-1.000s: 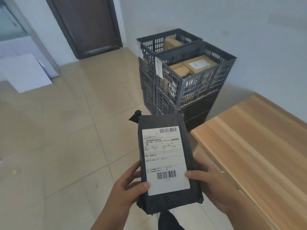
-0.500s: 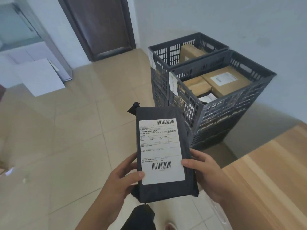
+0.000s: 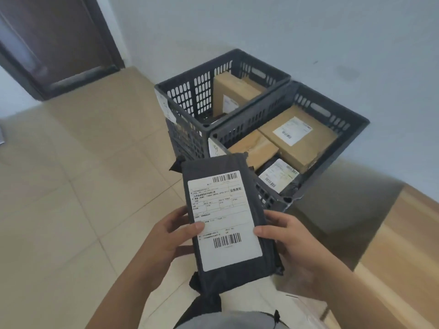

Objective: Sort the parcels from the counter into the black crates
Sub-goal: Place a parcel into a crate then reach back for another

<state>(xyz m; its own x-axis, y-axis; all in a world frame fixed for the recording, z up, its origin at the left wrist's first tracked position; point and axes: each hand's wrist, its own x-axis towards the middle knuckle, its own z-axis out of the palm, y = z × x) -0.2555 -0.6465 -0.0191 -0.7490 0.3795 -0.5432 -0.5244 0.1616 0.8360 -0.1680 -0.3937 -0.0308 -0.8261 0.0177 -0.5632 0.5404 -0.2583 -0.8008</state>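
I hold a dark grey bagged parcel point(image 3: 225, 222) with a white shipping label, face up, in both hands just in front of the crates. My left hand point(image 3: 171, 236) grips its left edge, thumb on the label. My right hand point(image 3: 289, 241) grips the right edge the same way. Two stacks of black crates stand by the wall. The nearer top crate point(image 3: 251, 122) holds two brown boxes and a small dark labelled parcel. The farther top crate point(image 3: 187, 91) holds a brown box standing on end.
The wooden counter point(image 3: 408, 245) runs along my right, its corner close to my right wrist. Beige tiled floor point(image 3: 78, 186) spreads to the left. A dark door point(image 3: 54, 39) is at the back left, and a white wall rises behind the crates.
I have come closer to the crates, which now sit larger and lower in view. The parcel stays held in both hands and its far end now overlaps the nearer crate's front rim.
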